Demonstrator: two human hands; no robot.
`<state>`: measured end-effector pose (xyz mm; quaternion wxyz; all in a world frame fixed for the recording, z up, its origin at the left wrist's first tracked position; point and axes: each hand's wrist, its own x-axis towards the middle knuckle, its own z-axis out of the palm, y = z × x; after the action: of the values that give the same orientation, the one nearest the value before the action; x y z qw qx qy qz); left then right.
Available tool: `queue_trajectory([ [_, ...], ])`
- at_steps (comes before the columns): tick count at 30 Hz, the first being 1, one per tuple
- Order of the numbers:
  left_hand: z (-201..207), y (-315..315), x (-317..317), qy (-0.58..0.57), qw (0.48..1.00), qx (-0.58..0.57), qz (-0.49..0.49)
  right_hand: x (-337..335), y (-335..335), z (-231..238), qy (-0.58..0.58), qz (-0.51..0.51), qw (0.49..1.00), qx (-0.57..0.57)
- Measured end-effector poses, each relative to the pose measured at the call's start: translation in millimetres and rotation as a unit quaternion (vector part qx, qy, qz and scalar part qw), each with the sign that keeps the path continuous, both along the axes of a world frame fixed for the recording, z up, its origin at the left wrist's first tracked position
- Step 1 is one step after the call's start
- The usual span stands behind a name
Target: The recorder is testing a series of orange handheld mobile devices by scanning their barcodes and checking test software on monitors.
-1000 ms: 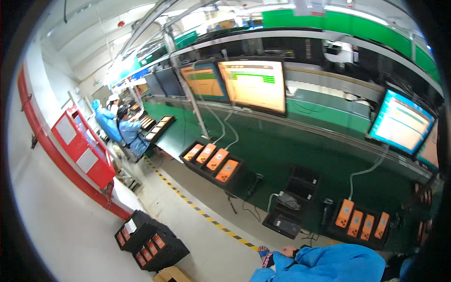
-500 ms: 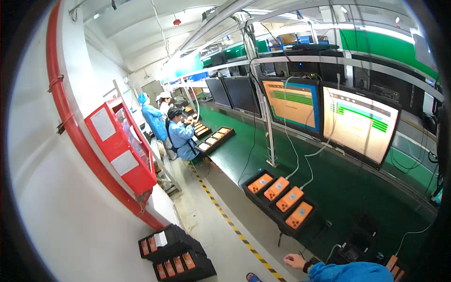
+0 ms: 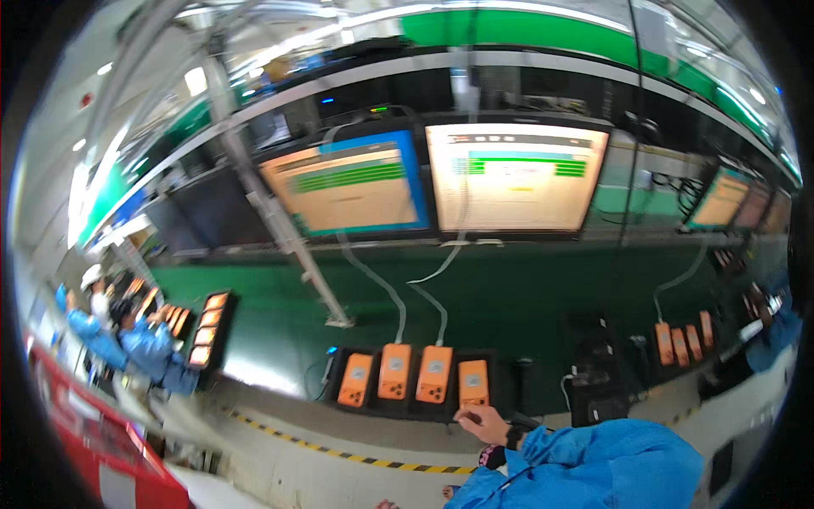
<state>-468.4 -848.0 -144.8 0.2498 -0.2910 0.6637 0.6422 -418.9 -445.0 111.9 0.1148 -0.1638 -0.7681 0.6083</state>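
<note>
My right hand (image 3: 483, 423), in a blue sleeve (image 3: 602, 462) with a dark band at the wrist, is at the near end of the rightmost orange phone (image 3: 474, 382). Its fingers are curled together, and I cannot tell whether they grip that phone. A black tray (image 3: 411, 409) at the bench's near edge carries this phone and three others, camera lenses facing up. White cables run to the two middle phones (image 3: 394, 371). At the lower edge a small skin-coloured patch (image 3: 387, 505) may be my left hand; too little shows to tell its fingers.
Two lit monitors (image 3: 517, 182) stand behind the green bench (image 3: 526, 297), beside a metal post (image 3: 280, 229). Dark holders (image 3: 589, 365) and several orange phones (image 3: 664, 343) lie to the right. Co-workers (image 3: 153, 348) in blue sit at the far left. Yellow-black tape (image 3: 348, 456) marks the floor.
My view has swung right, so the tray and monitors now sit in the middle. My right hand has come from beyond the tray's corner to the near end of the rightmost phone.
</note>
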Motion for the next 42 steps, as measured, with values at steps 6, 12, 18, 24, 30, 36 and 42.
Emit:
queue_trajectory([
  [6,132,94,-163,0.267,0.956,-0.074,-0.098,-77,32,-24,0.055,-0.131,0.99,0.008],
  [12,218,228,-236,0.49,0.832,-0.119,-0.23,-123,66,-36,0.054,-0.264,0.944,0.192],
  [18,279,319,-287,0.545,0.615,-0.229,-0.522,-153,77,-70,-0.084,-0.312,0.891,0.319],
  [24,199,381,-322,0.394,0.615,-0.269,-0.628,-183,71,-74,-0.187,-0.287,0.866,0.365],
  [30,193,386,-313,0.508,0.601,-0.268,-0.556,-226,70,-86,-0.255,-0.321,0.839,0.358],
  [36,143,389,-316,0.523,0.642,-0.291,-0.479,-239,66,-86,-0.214,-0.367,0.869,0.252],
  [42,157,365,-313,0.58,0.617,-0.164,-0.506,-214,28,-70,-0.077,-0.274,0.905,0.315],
])
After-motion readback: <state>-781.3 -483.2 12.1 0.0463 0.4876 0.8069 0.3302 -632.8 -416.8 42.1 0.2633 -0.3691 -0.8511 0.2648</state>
